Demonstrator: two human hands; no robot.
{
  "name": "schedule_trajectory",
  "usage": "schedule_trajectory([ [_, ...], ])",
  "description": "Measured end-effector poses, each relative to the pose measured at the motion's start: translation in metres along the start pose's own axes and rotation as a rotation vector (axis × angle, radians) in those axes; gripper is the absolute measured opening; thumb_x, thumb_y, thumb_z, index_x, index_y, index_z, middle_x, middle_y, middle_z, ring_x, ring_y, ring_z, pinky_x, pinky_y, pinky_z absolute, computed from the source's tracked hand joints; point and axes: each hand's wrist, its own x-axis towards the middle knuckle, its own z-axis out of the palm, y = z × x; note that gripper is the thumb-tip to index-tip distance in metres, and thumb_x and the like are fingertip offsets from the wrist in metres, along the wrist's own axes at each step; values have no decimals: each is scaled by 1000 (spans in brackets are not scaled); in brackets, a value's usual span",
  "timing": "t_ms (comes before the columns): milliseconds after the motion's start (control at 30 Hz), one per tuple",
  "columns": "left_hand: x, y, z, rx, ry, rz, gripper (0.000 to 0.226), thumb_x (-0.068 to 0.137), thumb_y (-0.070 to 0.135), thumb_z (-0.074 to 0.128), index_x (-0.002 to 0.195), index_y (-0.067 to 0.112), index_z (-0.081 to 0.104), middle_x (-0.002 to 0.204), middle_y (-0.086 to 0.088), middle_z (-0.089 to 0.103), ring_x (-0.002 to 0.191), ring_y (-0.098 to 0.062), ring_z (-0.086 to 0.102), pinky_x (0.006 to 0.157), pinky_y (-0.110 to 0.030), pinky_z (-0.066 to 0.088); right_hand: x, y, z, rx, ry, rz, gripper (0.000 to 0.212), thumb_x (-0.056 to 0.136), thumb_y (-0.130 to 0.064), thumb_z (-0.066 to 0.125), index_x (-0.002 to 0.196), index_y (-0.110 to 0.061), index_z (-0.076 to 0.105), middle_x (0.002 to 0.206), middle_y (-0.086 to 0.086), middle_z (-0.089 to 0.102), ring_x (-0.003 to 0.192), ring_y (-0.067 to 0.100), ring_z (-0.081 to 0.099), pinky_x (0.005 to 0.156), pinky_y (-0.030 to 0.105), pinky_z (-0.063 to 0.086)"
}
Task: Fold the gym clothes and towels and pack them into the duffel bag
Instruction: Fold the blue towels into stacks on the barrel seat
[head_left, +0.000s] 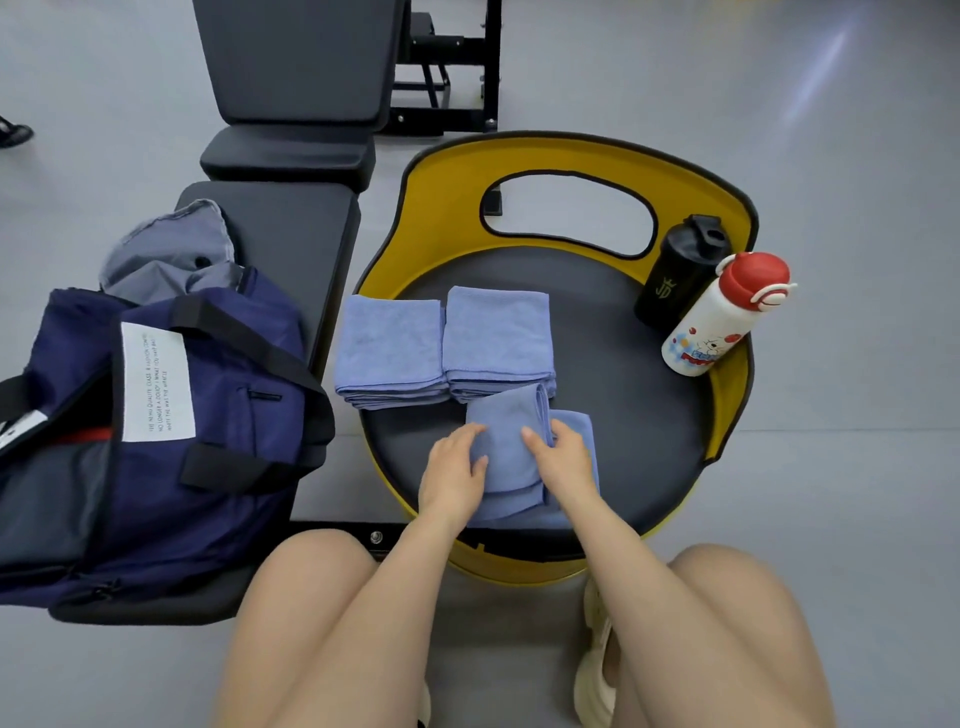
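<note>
A black padded desk (291, 234) runs down the left of the frame, carrying the navy duffel bag (156, 441) at lower left with a grey garment (171, 254) bunched at its upper end. Right of centre stands a round yellow-walled seat (649, 415); two folded blue towels (392, 353) (498, 338) lie side by side on its left part. Just below them lies a third blue towel (511, 441), half folded, the left hand (454, 475) resting on it with relaxed fingers, the right hand (563, 460) pinching its fold. At the seat's upper right lean a black bottle (675, 270) and a white bottle (722, 317), touching
</note>
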Motion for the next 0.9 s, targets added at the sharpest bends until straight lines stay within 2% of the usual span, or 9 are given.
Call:
schedule_trajectory([
  [100, 2, 3, 11, 133, -110, 74, 51, 100, 22, 41, 149, 24, 24, 159, 9, 12, 146, -13, 7, 113, -31, 25, 0, 7, -13, -39, 18, 22, 13, 98, -22, 51, 96, -12, 60, 82, 0, 58, 74, 13, 52, 51, 11, 34],
  [200, 4, 6, 20, 289, -211, 80, 55, 103, 28, 33, 152, 21, 9, 160, 6, -4, 147, -15, -4, 116, -37, 21, 2, 16, -25, -76, 58, 47, 12, 98, -21, 50, 99, -13, 59, 89, 1, 58, 80, 15, 52, 50, 10, 33],
  [400, 4, 12, 34, 500, -262, 133, 57, 104, 32, 25, 152, 18, -4, 159, 4, -15, 146, -15, -12, 119, -37, 6, 4, 31, -30, -138, 167, 82, 22, 97, -20, 52, 115, -9, 59, 109, 9, 64, 89, 20, 55, 75, 30, 44],
  [467, 5, 11, 37, 545, -275, 141, 58, 104, 33, 24, 151, 18, -6, 158, 3, -16, 146, -16, -14, 119, -38, 4, 5, 35, -29, -224, 172, 98, 33, 96, -19, 54, 128, -10, 51, 123, 10, 57, 104, 25, 55, 86, 36, 47],
  [533, 5, 10, 40, 554, -255, 141, 56, 104, 32, 22, 152, 17, -5, 159, 3, -15, 146, -15, -14, 118, -38, 2, 3, 38, -28, -477, 233, 3, 45, 94, -19, 57, 136, -12, 44, 133, 8, 48, 118, 27, 48, 93, 39, 45],
  [600, 6, 11, 42, 547, -198, 153, 54, 105, 31, 18, 152, 17, -4, 159, 3, -13, 146, -14, -13, 118, -36, 0, 3, 38, -26, -699, 264, -245, 50, 91, -16, 60, 138, -10, 45, 139, 10, 46, 126, 29, 44, 102, 39, 40],
  [700, 10, 11, 48, 545, -140, 175, 53, 105, 29, 16, 151, 16, -5, 159, 3, -13, 146, -14, -14, 117, -33, -4, 7, 39, -20, -835, 29, -436, 51, 99, -20, 46, 148, -11, 32, 156, 7, 26, 145, 28, 20, 118, 41, 18],
  [767, 11, 9, 52, 558, -162, 158, 53, 104, 31, 14, 151, 16, -7, 158, 3, -15, 145, -14, -16, 117, -34, -5, 9, 48, -15, -931, -132, -354, 52, 105, -31, 28, 153, -21, 11, 161, -1, 0, 148, 22, -5, 119, 37, 1],
  [900, 13, 7, 54, 518, -230, 118, 55, 104, 34, 13, 150, 18, -13, 157, 5, -20, 144, -14, -19, 118, -37, -2, 14, 57, -15, -1001, -196, -197, 58, 103, -45, 16, 152, -26, -8, 159, -4, -18, 146, 18, -17, 118, 37, -5],
])
